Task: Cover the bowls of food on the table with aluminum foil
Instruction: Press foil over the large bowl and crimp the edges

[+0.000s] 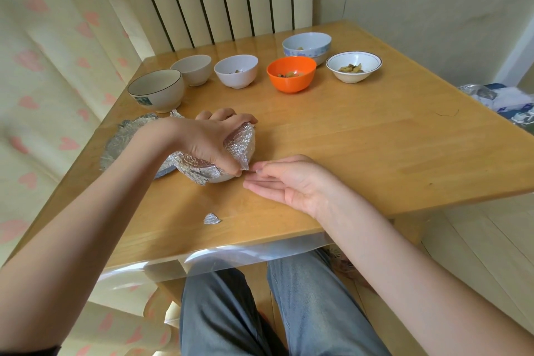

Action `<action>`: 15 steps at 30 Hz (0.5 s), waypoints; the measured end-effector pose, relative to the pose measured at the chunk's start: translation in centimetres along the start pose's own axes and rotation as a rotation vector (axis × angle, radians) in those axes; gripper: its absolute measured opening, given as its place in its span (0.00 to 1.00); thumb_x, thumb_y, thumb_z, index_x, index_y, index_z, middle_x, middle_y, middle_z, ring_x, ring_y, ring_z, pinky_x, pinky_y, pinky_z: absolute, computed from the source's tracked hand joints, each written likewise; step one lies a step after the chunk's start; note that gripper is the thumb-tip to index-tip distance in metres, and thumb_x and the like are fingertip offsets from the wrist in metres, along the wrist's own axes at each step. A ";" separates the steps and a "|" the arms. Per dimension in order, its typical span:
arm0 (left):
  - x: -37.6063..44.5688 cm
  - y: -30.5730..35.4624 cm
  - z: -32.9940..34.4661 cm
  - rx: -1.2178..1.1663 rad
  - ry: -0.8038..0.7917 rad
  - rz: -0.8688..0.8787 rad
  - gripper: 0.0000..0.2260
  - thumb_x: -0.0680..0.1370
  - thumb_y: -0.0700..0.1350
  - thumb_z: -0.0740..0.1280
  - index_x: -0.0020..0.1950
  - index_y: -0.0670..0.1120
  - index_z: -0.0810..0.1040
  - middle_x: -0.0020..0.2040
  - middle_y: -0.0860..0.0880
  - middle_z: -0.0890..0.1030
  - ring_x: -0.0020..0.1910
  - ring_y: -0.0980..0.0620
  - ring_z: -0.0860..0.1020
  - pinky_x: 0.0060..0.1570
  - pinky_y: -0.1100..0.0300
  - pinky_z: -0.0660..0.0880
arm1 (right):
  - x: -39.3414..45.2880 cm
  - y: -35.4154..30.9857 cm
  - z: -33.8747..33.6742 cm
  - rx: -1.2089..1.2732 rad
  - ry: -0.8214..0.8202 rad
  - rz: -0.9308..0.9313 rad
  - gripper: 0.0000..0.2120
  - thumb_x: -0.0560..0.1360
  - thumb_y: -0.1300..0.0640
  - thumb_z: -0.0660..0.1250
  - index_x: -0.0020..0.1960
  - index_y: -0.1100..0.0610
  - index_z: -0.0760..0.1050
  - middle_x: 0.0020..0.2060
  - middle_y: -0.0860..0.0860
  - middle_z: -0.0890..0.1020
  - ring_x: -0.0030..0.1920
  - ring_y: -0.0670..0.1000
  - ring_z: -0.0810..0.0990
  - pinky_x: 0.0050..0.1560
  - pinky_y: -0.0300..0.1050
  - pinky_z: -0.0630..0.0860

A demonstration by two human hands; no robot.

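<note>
A foil-covered bowl sits near the middle of the wooden table. My left hand lies over it, fingers curled round the far rim and thumb pressing the foil down at the near side. My right hand lies palm-up beside the bowl, fingers straight, the tips touching the foil's edge. Crumpled foil sheets lie to the left, partly under my arm. Uncovered bowls line the back: a black-rimmed bowl, a beige bowl, a white bowl, an orange bowl, a blue-patterned bowl and a brown-rimmed bowl.
A small foil scrap lies near the table's front edge. A clear plastic sheet overhangs that edge. A radiator stands behind the table, a curtain hangs at the left, and a bin with foil and tissue sits at the right.
</note>
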State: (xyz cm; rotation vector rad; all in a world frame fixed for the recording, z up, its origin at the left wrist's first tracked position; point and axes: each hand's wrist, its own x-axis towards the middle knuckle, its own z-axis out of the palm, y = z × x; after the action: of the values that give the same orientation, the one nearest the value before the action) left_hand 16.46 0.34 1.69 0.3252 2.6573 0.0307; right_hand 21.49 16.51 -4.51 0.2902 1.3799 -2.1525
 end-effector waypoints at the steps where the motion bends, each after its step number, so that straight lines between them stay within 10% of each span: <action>1: 0.0 0.0 0.0 -0.002 0.003 -0.001 0.47 0.58 0.63 0.69 0.73 0.69 0.49 0.72 0.60 0.54 0.75 0.48 0.51 0.69 0.45 0.59 | 0.1 0.2 0.1 -0.045 0.008 -0.038 0.09 0.75 0.74 0.63 0.55 0.72 0.74 0.54 0.69 0.79 0.56 0.62 0.80 0.48 0.43 0.79; 15: 0.1 -0.2 0.1 -0.014 0.003 -0.010 0.49 0.53 0.67 0.67 0.71 0.71 0.50 0.72 0.60 0.55 0.74 0.48 0.52 0.70 0.42 0.60 | 3.5 0.3 -0.6 -0.604 0.055 -0.427 0.09 0.73 0.64 0.71 0.35 0.58 0.77 0.33 0.56 0.80 0.37 0.53 0.81 0.43 0.45 0.82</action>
State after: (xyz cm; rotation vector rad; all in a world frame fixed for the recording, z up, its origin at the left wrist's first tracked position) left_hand 16.33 0.15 1.54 0.3077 2.6603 0.0460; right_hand 18.72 15.79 -6.65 -0.1987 2.1918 -1.9143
